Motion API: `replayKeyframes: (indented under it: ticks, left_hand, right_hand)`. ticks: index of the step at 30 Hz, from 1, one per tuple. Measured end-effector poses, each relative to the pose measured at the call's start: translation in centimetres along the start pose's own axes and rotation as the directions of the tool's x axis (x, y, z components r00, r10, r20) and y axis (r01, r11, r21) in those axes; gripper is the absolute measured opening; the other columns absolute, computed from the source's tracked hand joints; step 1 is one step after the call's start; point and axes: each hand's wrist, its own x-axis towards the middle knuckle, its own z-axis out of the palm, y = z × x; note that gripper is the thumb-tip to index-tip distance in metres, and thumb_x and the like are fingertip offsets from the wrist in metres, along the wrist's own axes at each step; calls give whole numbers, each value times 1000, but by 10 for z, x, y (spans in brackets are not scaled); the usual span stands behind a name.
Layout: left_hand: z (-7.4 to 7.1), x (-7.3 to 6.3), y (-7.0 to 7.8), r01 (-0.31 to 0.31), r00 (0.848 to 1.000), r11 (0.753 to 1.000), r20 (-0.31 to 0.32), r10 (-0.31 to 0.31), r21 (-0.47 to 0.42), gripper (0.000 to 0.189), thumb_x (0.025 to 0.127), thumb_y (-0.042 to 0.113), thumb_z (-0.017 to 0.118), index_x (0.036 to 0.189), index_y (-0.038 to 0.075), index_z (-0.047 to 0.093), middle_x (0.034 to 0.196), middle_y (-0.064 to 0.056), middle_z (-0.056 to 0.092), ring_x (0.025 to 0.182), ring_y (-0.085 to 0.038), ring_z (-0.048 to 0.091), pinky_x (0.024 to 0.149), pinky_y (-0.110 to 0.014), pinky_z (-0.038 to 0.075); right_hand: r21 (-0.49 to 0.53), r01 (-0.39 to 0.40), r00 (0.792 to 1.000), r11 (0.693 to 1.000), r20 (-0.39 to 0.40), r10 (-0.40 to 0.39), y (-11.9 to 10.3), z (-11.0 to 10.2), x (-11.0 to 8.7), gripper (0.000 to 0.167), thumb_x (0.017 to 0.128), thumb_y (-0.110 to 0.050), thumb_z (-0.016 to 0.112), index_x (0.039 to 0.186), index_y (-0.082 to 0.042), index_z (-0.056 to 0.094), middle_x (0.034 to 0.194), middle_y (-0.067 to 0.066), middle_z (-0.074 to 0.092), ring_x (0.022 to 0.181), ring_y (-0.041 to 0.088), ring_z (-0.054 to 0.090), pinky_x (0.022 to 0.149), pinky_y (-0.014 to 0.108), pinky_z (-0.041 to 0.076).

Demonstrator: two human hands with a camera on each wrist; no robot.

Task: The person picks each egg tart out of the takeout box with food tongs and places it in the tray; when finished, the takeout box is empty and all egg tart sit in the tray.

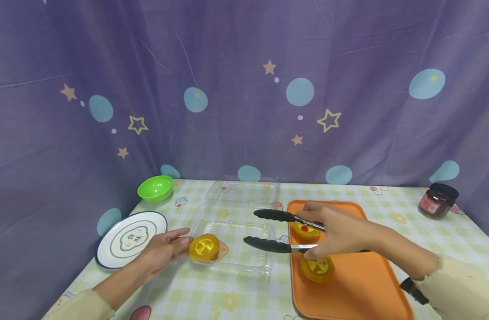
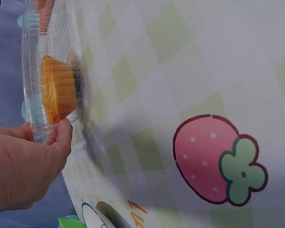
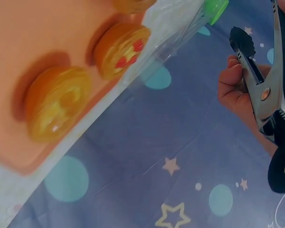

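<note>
My left hand (image 1: 164,249) pinches the left edge of a clear plastic container (image 1: 248,262) between thumb and fingers. Inside the container, close to that hand, sits an egg tart (image 1: 204,246), its side showing through the wall in the left wrist view. My right hand (image 1: 340,226) grips metal tongs (image 1: 268,245) with black tips. The tips are spread apart above the container's right part, with nothing between them. Below the right hand, on an orange tray (image 1: 360,284), are a tart with red pieces (image 1: 306,230) and a yellow-topped tart (image 1: 317,269), both partly covered in the head view.
The container's hinged lid (image 1: 244,191) lies open at the back. A white plate (image 1: 112,242) with a dark rim is on the left, a green bowl (image 1: 155,188) behind it. A dark-lidded jar (image 1: 438,201) stands far right. A purple curtain (image 1: 236,89) hangs behind the table.
</note>
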Motion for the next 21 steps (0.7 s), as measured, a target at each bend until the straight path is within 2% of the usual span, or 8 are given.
replayKeyframes:
  ticks: [2, 6, 10, 13, 14, 17, 21]
  left_hand:
    - [0, 0, -1, -2, 1000, 1000, 3, 2, 5, 47, 102, 5, 45, 144, -10, 31, 141, -33, 40, 126, -40, 49, 98, -43, 50]
    - [-1, 1, -1, -4, 1000, 1000, 5, 4, 12, 47, 102, 5, 45, 144, -10, 31, 141, -33, 40, 126, -40, 49, 98, -43, 50]
    - [-1, 1, -2, -9, 1000, 1000, 5, 9, 16, 48, 102, 6, 45, 144, -10, 31, 141, -33, 40, 125, -39, 49, 99, -44, 50]
    - [-1, 1, -2, -9, 1000, 1000, 5, 9, 16, 47, 102, 6, 45, 144, -10, 31, 141, -32, 40, 125, -39, 49, 99, -43, 50]
    - [-1, 1, -3, -9, 1000, 1000, 5, 9, 14, 47, 102, 6, 44, 144, -10, 31, 141, -32, 40, 125, -39, 49, 99, -43, 50]
    - [-1, 1, -3, -8, 1000, 1000, 5, 8, 10, 47, 102, 6, 44, 144, -9, 31, 141, -32, 40, 125, -39, 49, 98, -43, 50]
    - [-1, 1, -3, -14, 1000, 1000, 5, 14, 4, 47, 102, 6, 45, 144, -10, 32, 141, -32, 40, 125, -39, 50, 98, -43, 51]
  right_hand:
    - [11, 0, 1000, 1000, 17, -1, -3, 2, 7, 80, 74, -48, 78, 139, -10, 52, 124, 0, 52, 97, 16, 55, 75, 32, 51]
    - [46, 24, 998, 999, 59, -26, -7, 7, 22, 76, 75, -42, 79, 140, -12, 51, 107, -7, 49, 84, 13, 51, 66, 27, 47]
    - [44, 47, 995, 998, 88, -51, -12, 11, 37, 76, 75, -38, 78, 140, -9, 51, 127, 3, 51, 102, 18, 55, 77, 33, 52]
    - [46, 58, 993, 997, 102, -62, -16, 14, 48, 77, 75, -38, 77, 139, -5, 50, 144, 15, 41, 123, 27, 49, 95, 42, 50]
    - [46, 63, 992, 997, 107, -68, -17, 16, 52, 78, 75, -38, 77, 139, -3, 50, 145, 17, 40, 125, 29, 48, 97, 44, 49]
    - [43, 75, 989, 996, 125, -80, -19, 20, 62, 77, 74, -37, 78, 138, -3, 51, 139, 16, 45, 118, 27, 52, 95, 42, 50]
    - [21, 124, 983, 992, 132, -126, -23, 25, 76, 75, 73, -34, 78, 136, -1, 53, 118, 9, 53, 99, 21, 54, 83, 34, 51]
